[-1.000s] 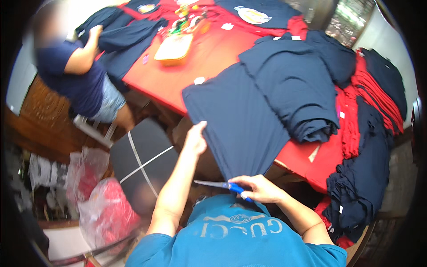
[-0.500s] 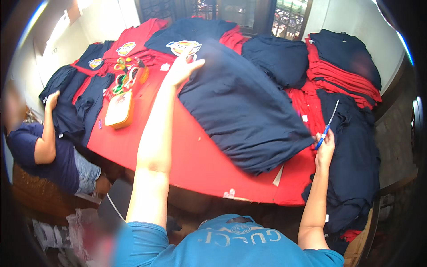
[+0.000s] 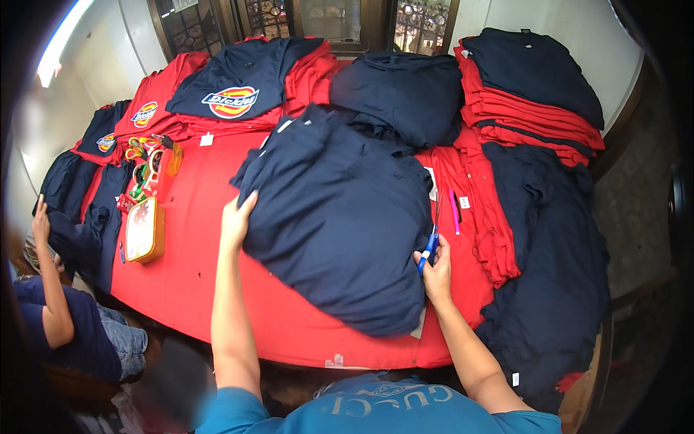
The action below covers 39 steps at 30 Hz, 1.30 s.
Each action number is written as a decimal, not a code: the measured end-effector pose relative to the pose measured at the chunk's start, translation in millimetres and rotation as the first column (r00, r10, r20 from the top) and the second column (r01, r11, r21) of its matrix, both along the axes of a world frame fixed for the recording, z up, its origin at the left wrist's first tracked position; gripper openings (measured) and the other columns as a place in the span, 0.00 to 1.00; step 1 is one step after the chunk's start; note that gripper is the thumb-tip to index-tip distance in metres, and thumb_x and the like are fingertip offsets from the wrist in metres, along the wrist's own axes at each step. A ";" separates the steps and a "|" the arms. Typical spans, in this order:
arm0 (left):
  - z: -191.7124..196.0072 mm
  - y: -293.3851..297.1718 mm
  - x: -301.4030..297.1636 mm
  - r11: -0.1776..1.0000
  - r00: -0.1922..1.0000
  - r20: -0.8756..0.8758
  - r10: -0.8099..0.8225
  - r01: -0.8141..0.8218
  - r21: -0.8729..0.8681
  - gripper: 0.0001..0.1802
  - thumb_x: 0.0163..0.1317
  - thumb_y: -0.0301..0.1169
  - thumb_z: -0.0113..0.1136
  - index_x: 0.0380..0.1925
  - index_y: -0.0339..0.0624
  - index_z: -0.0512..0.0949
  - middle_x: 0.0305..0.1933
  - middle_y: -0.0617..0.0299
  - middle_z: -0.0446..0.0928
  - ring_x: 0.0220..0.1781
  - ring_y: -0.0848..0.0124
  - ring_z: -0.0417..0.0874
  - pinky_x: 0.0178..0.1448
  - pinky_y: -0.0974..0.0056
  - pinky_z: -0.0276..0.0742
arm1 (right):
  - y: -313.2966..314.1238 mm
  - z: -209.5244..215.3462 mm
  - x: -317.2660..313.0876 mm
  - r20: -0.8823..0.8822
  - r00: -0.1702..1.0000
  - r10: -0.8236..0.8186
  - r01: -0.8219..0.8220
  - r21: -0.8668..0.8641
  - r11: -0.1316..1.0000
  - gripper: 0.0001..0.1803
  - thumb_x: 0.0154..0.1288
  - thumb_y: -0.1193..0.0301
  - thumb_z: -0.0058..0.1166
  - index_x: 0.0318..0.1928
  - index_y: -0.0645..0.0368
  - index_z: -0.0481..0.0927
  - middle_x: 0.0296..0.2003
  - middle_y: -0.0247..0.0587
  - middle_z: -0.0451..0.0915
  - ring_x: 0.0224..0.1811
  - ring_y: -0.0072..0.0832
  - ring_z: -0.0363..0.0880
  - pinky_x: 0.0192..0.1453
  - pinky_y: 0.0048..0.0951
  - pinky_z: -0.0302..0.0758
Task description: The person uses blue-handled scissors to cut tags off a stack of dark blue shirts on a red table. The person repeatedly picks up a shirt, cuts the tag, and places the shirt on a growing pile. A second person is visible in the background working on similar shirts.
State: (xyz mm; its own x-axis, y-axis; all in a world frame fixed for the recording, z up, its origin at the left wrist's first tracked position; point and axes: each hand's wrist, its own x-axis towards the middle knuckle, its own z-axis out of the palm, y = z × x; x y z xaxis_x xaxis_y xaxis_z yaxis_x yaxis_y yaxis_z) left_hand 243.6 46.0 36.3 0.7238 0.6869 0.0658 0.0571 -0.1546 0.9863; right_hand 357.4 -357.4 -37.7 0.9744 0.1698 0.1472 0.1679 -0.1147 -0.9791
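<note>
Since half a second ago my left hand has drawn back from the far side of the table to the near left edge of the navy garment, and my right hand has come in from the right-hand stacks to the garment's right edge. My left palm lies flat on the cloth, fingers spread and open, gripping nothing. My right fingers are curled closed around the blue-handled scissors, blades pointing away from me; whether they touch the fabric I cannot quite tell, since the handle and my knuckles cover that spot.

That garment lies spread across the middle of the red-covered table, its near hem hanging close to the table edge in front of me. Beyond it sit a folded navy pile, a navy shirt with a coloured chest badge on red ones, and at far right a stack of red garments topped with navy. A heap of dark navy cloth drapes off the right side. A pink pen lies on red fabric just beside my right hand. To the left rests a yellow pouch near a tangle of coloured scissors. Another person in a navy top sits at the left edge, one arm raised toward the table.
</note>
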 end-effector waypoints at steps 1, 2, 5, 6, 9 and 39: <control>1.3 -8.3 -31.4 0.994 0.997 0.071 0.002 0.006 -0.106 0.27 0.65 0.42 0.60 0.52 0.26 0.77 0.49 0.53 0.81 0.49 0.68 0.81 0.56 0.66 0.73 | -1.0 -2.5 2.6 0.004 1.000 0.007 -0.007 -0.034 0.999 0.42 0.57 0.69 0.68 0.67 0.65 0.58 0.53 0.52 0.72 0.58 0.36 0.73 0.62 0.33 0.68; 9.5 -22.3 -67.3 0.967 0.992 0.120 0.028 0.004 -0.256 0.26 0.66 0.40 0.59 0.54 0.26 0.76 0.51 0.51 0.79 0.51 0.68 0.80 0.57 0.65 0.73 | -3.9 -3.0 8.2 0.044 0.998 0.034 -0.034 0.009 0.999 0.43 0.57 0.69 0.69 0.67 0.65 0.57 0.53 0.53 0.72 0.58 0.36 0.73 0.62 0.33 0.68; 4.0 -55.0 -187.1 0.906 0.972 0.197 0.128 -0.034 -0.422 0.26 0.68 0.36 0.54 0.60 0.27 0.68 0.58 0.49 0.75 0.56 0.61 0.79 0.61 0.60 0.74 | 6.6 10.5 13.9 0.112 0.983 0.143 -0.141 -0.021 0.990 0.43 0.57 0.73 0.68 0.67 0.67 0.56 0.55 0.55 0.71 0.57 0.37 0.74 0.63 0.37 0.70; -4.1 -59.9 -227.7 0.884 0.974 0.164 0.154 -0.062 -0.462 0.27 0.67 0.36 0.55 0.61 0.28 0.67 0.58 0.49 0.75 0.56 0.60 0.79 0.62 0.58 0.74 | 17.7 14.1 15.1 -0.012 0.968 0.250 -0.249 0.038 0.968 0.42 0.58 0.73 0.66 0.67 0.67 0.56 0.55 0.54 0.72 0.56 0.37 0.75 0.62 0.36 0.71; -24.4 -67.3 -296.0 0.887 0.939 -0.206 0.276 -0.331 -0.321 0.31 0.63 0.36 0.60 0.61 0.28 0.66 0.59 0.48 0.75 0.58 0.58 0.78 0.64 0.57 0.71 | 41.1 -2.2 38.9 -0.144 0.911 0.387 -0.375 0.105 0.921 0.34 0.64 0.74 0.58 0.67 0.66 0.58 0.50 0.49 0.75 0.51 0.32 0.77 0.53 0.32 0.75; -49.8 79.0 -201.6 0.755 0.521 -0.557 0.646 -0.334 0.563 0.38 0.63 0.64 0.48 0.50 0.37 0.80 0.52 0.45 0.78 0.55 0.48 0.78 0.59 0.47 0.71 | 220.6 37.1 17.0 0.385 0.669 0.636 -0.014 -0.849 0.529 0.33 0.62 0.39 0.48 0.52 0.55 0.77 0.44 0.46 0.75 0.51 0.42 0.73 0.53 0.46 0.70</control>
State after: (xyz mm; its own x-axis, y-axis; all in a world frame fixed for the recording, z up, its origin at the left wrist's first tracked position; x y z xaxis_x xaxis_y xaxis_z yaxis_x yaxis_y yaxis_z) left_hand 42.0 125.0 -13.5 0.1994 0.9796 0.0239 0.8558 -0.1860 0.4828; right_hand 374.5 -136.8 -0.6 0.5402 0.7921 0.2842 0.8415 -0.5045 -0.1932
